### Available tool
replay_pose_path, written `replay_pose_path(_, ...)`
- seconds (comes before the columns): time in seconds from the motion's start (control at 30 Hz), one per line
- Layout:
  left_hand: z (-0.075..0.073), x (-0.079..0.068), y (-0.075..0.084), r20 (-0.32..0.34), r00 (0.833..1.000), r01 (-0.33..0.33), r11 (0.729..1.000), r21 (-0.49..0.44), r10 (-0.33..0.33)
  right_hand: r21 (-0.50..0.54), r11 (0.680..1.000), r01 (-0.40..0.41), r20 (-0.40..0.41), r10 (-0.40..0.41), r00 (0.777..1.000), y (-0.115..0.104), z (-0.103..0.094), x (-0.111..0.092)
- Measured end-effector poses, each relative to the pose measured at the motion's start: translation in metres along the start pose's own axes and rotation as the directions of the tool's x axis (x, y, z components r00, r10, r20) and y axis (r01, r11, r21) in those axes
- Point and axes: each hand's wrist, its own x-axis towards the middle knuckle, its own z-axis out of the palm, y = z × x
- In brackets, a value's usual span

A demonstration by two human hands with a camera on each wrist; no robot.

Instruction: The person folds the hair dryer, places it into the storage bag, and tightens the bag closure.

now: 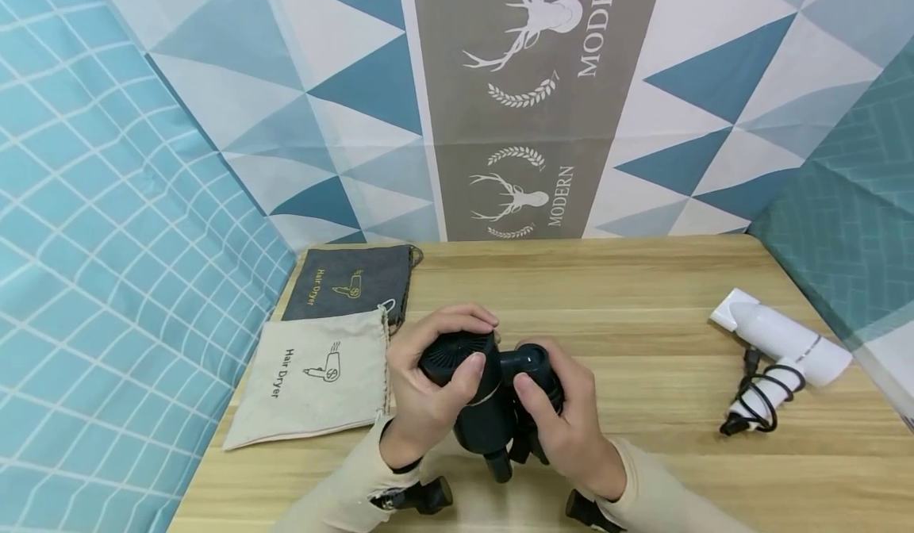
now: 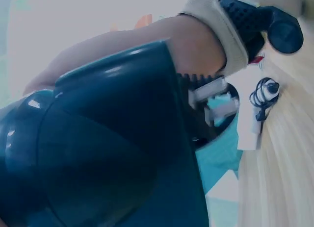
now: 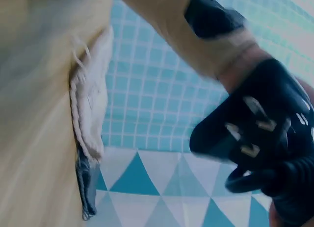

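Two hands: A person's left hand [image 1: 431, 390] grasps the body of a dark hair dryer [image 1: 480, 430], fingers curled round its vented end; the right hand [image 1: 574, 430] grips the handle [image 1: 531, 358], thumb across it.
Dark hair dryer: Raised off the table [image 1: 643, 287] between the palms, handle to the right of the body. The step in hand appears to be adjusting the handle and body together; how far the handle folds cannot be told.
Plug [image 3: 248, 134]: Prongs bare, near the dark dryer's handle, beside what look like loops of cord. The next move seems to call for firm grasps on both parts, with the cord gathered clear of the joint.
Pale bag [image 1: 307, 406]: Just left of the dark dryer, flat on the table, printed "Hair Dryer."
White hair dryer [image 1: 789, 339]: Well right of the dark dryer, black cord [image 1: 767, 386] wound round its handle.
Grey bag [image 1: 328, 267]: Left of and beyond the dark dryer, meeting the pale bag's far edge.
Wall cloth [image 1: 500, 120]: Beyond the dark dryer, lettered "MODERN."
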Motion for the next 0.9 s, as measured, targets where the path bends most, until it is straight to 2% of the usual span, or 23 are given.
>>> replay_pose_path(0.1, 0.002, -0.001, -0.001, -0.013, 1.000, -0.008, 1.000, 0.018, 0.009, -0.051, 0.998, 0.040, -0.055, -0.043, 0.998, 0.001, 0.004, 0.000)
replay_pose_path(0.2, 0.003, -0.001, -0.001, -0.012, 1.000, 0.008, 1.000, 0.011, -0.008, -0.064, 0.997, 0.034, -0.058, -0.038, 0.998, 0.002, 0.004, 0.001)
replay_pose_path(0.3, 0.001, 0.001, -0.002, 0.008, 0.999, 0.049, 0.999, -0.024, -0.049, -0.021, 0.999, -0.034, -0.003, 0.034, 0.999, 0.002, 0.000, 0.002)
replay_pose_path(0.37, -0.002, 0.003, -0.001, 0.007, 0.998, 0.066, 0.997, -0.036, -0.066, 0.018, 0.995, -0.098, 0.081, 0.096, 0.992, 0.002, -0.004, 0.003)
replay_pose_path(0.47, -0.013, 0.009, 0.001, -0.031, 0.997, 0.070, 0.996, -0.051, -0.072, 0.076, 0.977, -0.197, 0.234, 0.175, 0.956, 0.003, -0.010, 0.006)
replay_pose_path(0.57, -0.026, 0.018, 0.004, -0.106, 0.993, 0.052, 0.997, -0.062, -0.058, 0.083, 0.960, -0.268, 0.332, 0.227, 0.916, 0.005, -0.015, 0.012)
replay_pose_path(0.67, -0.040, 0.027, 0.003, -0.199, 0.979, 0.023, 0.998, -0.053, -0.033, 0.048, 0.948, -0.315, 0.369, 0.276, 0.887, 0.007, -0.019, 0.017)
replay_pose_path(0.77, -0.051, 0.035, 0.001, -0.292, 0.956, 0.002, 0.999, -0.045, -0.015, -0.016, 0.933, -0.360, 0.406, 0.335, 0.850, 0.008, -0.020, 0.020)
replay_pose_path(0.87, -0.058, 0.037, -0.003, -0.341, 0.939, 0.008, 0.996, -0.086, -0.037, -0.085, 0.923, -0.375, 0.425, 0.374, 0.824, 0.008, -0.018, 0.021)
replay_pose_path(0.9, -0.059, 0.037, -0.004, -0.347, 0.937, 0.016, 0.995, -0.100, -0.050, -0.104, 0.924, -0.367, 0.427, 0.375, 0.823, 0.008, -0.017, 0.021)
